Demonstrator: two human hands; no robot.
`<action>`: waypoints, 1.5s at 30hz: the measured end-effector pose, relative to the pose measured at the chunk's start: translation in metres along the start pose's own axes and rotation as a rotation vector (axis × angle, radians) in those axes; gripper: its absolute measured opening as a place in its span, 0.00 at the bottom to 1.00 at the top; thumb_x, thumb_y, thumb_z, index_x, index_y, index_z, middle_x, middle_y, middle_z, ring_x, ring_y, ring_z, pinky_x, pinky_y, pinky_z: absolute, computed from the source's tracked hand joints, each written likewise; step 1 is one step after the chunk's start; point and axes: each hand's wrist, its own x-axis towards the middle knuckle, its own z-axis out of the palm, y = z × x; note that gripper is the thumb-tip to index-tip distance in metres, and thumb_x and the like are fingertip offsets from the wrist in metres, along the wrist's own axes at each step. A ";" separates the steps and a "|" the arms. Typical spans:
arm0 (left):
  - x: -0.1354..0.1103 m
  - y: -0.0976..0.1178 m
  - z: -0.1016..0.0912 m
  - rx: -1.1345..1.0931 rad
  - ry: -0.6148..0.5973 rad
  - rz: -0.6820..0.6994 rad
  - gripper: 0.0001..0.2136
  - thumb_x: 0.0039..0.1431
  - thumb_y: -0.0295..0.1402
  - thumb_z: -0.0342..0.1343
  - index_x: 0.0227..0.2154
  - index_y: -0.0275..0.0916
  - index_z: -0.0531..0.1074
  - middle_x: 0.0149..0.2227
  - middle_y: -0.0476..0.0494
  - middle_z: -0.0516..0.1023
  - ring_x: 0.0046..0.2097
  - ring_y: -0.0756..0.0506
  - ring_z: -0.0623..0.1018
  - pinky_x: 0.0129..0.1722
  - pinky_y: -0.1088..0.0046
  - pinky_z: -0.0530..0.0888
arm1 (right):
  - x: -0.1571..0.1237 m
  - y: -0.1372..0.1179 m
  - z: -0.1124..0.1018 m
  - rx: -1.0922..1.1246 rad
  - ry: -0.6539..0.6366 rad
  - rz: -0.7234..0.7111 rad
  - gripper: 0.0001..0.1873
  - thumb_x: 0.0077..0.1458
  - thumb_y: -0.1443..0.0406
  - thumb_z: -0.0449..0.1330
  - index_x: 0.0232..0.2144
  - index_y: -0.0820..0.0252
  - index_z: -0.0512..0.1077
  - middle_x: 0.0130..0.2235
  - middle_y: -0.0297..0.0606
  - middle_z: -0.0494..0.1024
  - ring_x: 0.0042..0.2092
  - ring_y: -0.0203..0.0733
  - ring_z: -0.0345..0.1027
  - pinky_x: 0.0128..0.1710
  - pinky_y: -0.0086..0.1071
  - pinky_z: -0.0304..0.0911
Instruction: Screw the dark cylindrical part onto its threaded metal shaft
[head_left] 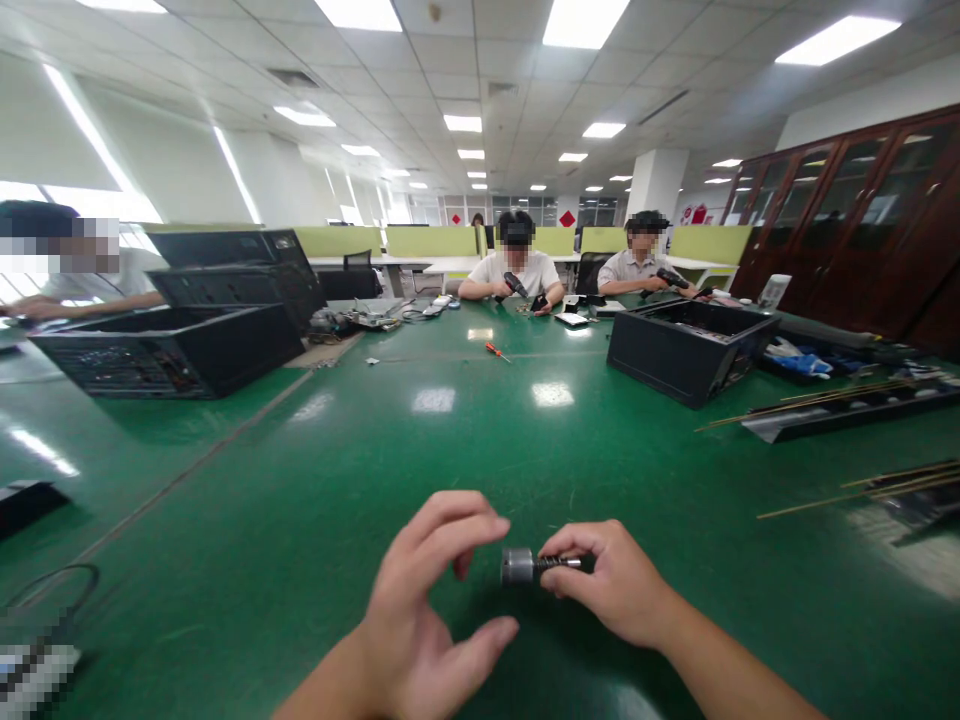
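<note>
Between the thumb and fingers of my right hand (611,580) is a metal part with a grey cylindrical head (517,566) and a thinner, spring-like shaft. The fingers grip it by the shaft, and the head points left. My left hand (435,600) is close to the head on its left side, fingers and thumb spread apart with nothing between them. A gap shows between the left fingertips and the part. Both hands are above the green tabletop (300,540) near its front.
Black computer cases (259,345) stand at the left, and another open case (686,350) at the right. An orange screwdriver (495,351) lies mid-table. Thin rods (832,400) stick out over the right side. Across the table, two people (517,270) hold power drills; another person sits far left.
</note>
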 end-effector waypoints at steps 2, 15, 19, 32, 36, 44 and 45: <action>0.004 -0.013 0.005 -0.025 -0.123 -0.046 0.30 0.48 0.43 0.70 0.54 0.43 0.71 0.50 0.39 0.75 0.32 0.48 0.76 0.30 0.71 0.77 | 0.000 0.002 0.004 0.020 -0.002 -0.008 0.05 0.50 0.66 0.65 0.31 0.59 0.80 0.25 0.31 0.79 0.28 0.36 0.70 0.30 0.26 0.60; -0.001 -0.025 0.022 -0.016 -0.182 -0.128 0.14 0.49 0.28 0.67 0.41 0.42 0.77 0.36 0.44 0.80 0.36 0.45 0.79 0.37 0.71 0.75 | 0.002 0.006 0.014 -0.052 -0.007 -0.020 0.05 0.50 0.66 0.66 0.32 0.57 0.81 0.27 0.31 0.81 0.29 0.37 0.72 0.31 0.27 0.60; -0.001 -0.026 0.024 -0.010 -0.200 -0.162 0.13 0.48 0.27 0.66 0.38 0.41 0.77 0.34 0.46 0.80 0.35 0.45 0.79 0.35 0.71 0.74 | 0.002 0.006 0.014 -0.111 -0.007 -0.042 0.04 0.51 0.65 0.66 0.32 0.56 0.80 0.29 0.31 0.82 0.30 0.38 0.73 0.33 0.28 0.61; -0.005 -0.027 0.023 -0.042 -0.185 -0.140 0.13 0.49 0.28 0.66 0.40 0.41 0.77 0.35 0.45 0.81 0.36 0.45 0.79 0.37 0.70 0.74 | -0.001 0.001 0.011 -0.193 0.005 -0.074 0.03 0.51 0.66 0.66 0.31 0.56 0.80 0.29 0.31 0.82 0.32 0.38 0.74 0.34 0.28 0.61; -0.006 -0.027 0.024 -0.034 -0.174 -0.142 0.13 0.49 0.28 0.66 0.40 0.41 0.77 0.35 0.44 0.81 0.36 0.44 0.79 0.36 0.69 0.74 | 0.000 0.000 0.010 -0.201 -0.003 -0.096 0.03 0.52 0.65 0.66 0.32 0.55 0.80 0.31 0.32 0.82 0.34 0.39 0.75 0.36 0.29 0.61; -0.008 -0.028 0.023 -0.002 -0.177 -0.138 0.14 0.49 0.26 0.66 0.41 0.41 0.77 0.37 0.44 0.81 0.37 0.44 0.79 0.38 0.69 0.75 | -0.002 0.003 0.009 -0.224 0.016 -0.096 0.03 0.52 0.65 0.66 0.32 0.56 0.80 0.30 0.31 0.81 0.32 0.39 0.73 0.35 0.29 0.61; -0.008 -0.029 0.023 0.002 -0.177 -0.135 0.14 0.49 0.27 0.66 0.41 0.41 0.77 0.37 0.44 0.81 0.37 0.44 0.79 0.38 0.68 0.75 | -0.002 0.003 0.009 -0.223 0.014 -0.097 0.03 0.52 0.65 0.66 0.32 0.56 0.80 0.30 0.32 0.81 0.33 0.39 0.73 0.36 0.29 0.61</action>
